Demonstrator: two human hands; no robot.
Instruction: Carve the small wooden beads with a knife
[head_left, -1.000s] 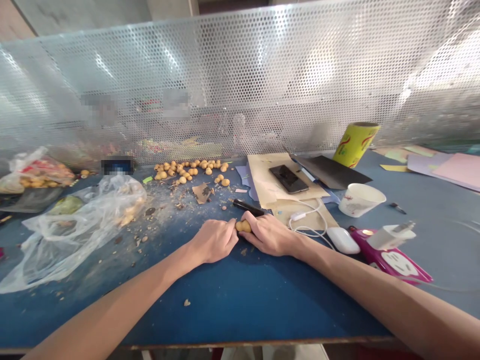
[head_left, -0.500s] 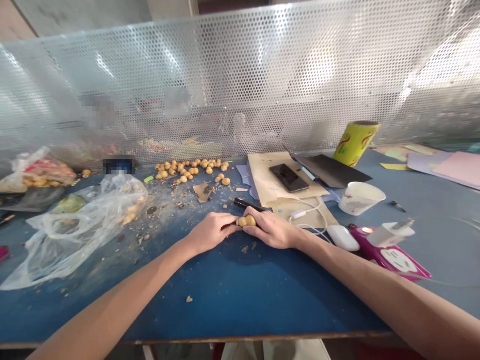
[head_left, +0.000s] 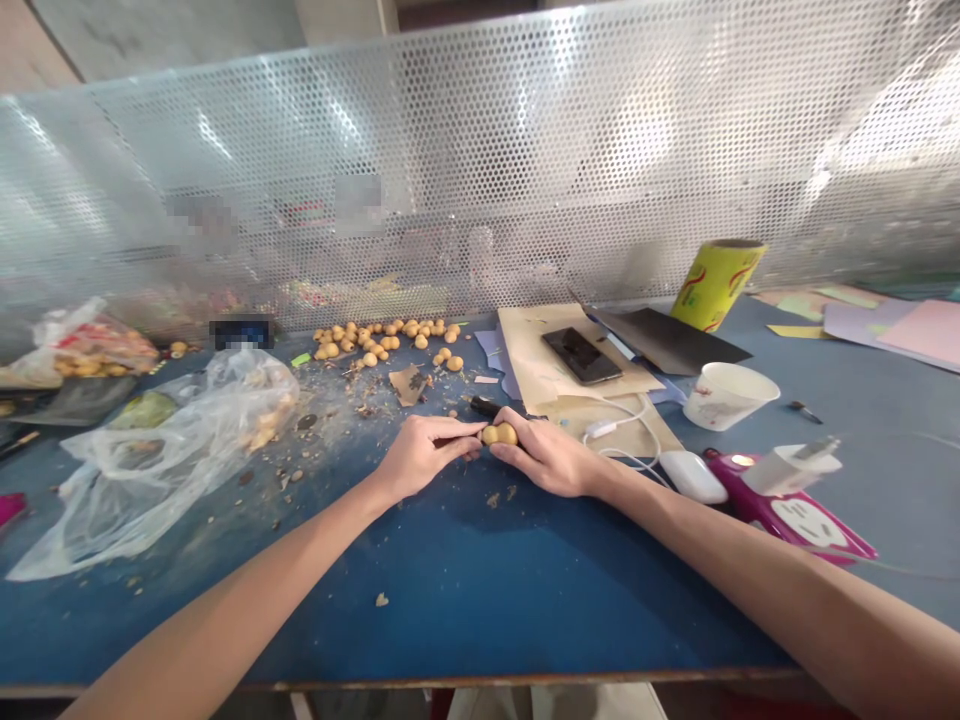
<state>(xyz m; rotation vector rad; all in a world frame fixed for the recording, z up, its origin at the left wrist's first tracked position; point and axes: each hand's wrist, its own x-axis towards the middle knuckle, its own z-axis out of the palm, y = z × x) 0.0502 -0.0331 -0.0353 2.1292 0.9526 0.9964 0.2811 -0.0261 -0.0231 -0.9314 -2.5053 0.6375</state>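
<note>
A crinkly clear plastic bag (head_left: pixel 172 470) is lying on the far left of the blue table (head_left: pixel 450 620), with a few bits of something tan sitting inside it. Behind it, another plastic bag (head_left: pixel 97 347) is sitting full of small yellow-tan lumps. A pile of little tan beads (head_left: pixel 382 338) is spreading across the table near the metal mesh screen (head_left: pixel 480 180), and lots of crumbs and shavings (head_left: pixel 330 405) are scattered around it.

The left hand (head_left: pixel 427 455) is closing its fingers and pinching a thin dark stick (head_left: pixel 452 441), but the stick is too small to see well. The fingertips are just beside a gourd-shaped bead (head_left: pixel 499 434). The right hand (head_left: pixel 544 455) is curling its fingers and thumb and pressing that bead between them, just above the table. A black-handled tool (head_left: pixel 484 406) is lying just past the hands.

To the right, a phone (head_left: pixel 583 356) is lying on brown paper (head_left: pixel 570 350), and a white cable (head_left: pixel 622 430) is curling nearby. A white paper cup (head_left: pixel 727 395) is lying on its side, a yellow-green roll (head_left: pixel 716 285) is standing up behind it, and a pink power strip (head_left: pixel 787 510) is sitting at the front.
</note>
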